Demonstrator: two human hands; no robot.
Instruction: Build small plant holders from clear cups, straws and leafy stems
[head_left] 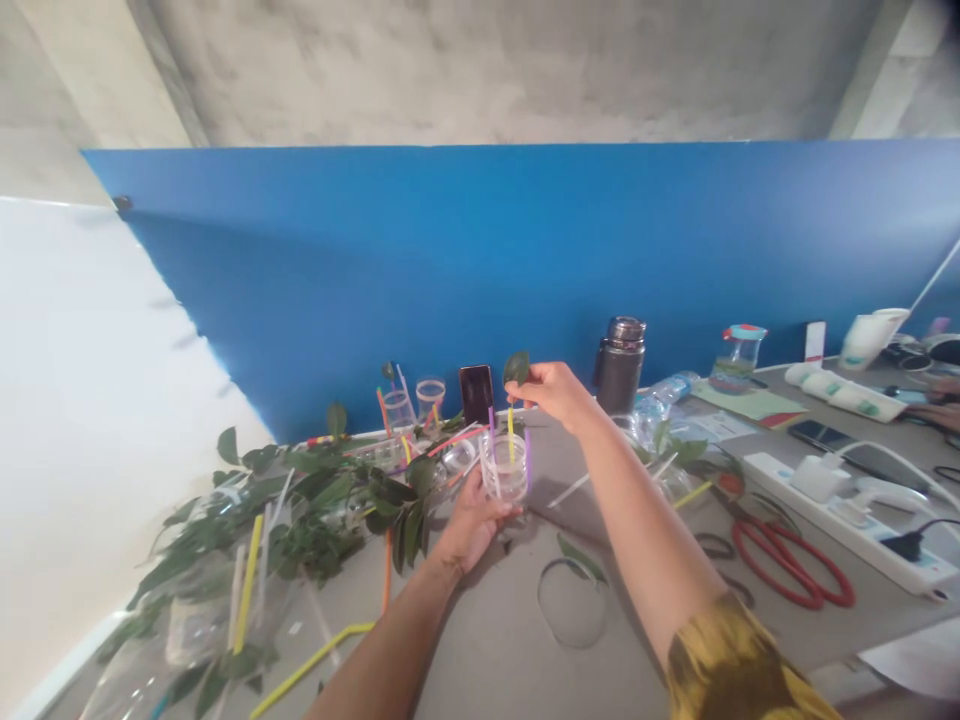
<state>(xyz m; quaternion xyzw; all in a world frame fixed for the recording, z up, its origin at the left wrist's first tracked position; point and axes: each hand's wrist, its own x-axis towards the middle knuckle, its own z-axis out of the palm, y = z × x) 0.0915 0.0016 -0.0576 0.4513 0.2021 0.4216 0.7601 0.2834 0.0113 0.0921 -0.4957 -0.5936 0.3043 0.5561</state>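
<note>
Head view, looking down across a grey worktop [487, 650] towards a blue painted wall [487, 280]: the left hand [472, 522] grasps a clear plastic cup [504, 468] from below, fingers curled up its side, apparently to steady it, with thin yellow and purple plastic straws [511, 435] standing in it. The right hand [551, 392] is closed in a pinch on a small dark green leaf [516, 368], held at 12 o'clock from the cup, seemingly to keep it above the cup's mouth. At 9 o'clock a heap of leafy green sprigs [315, 510] lies among coloured straws; at 12 o'clock a black smartphone [476, 395] stands upright beside two more clear plastic cups [399, 410]. A dark steel flask [621, 365] stands at 2 o'clock, and red-handled scissors [795, 565] lie at 4 o'clock beside a white power strip [862, 530]. The wall closes off the far edge, limiting reach that way; at 6 o'clock, grey surface runs beside the right forearm, with a thin clear plastic ring [571, 603] on it
</note>
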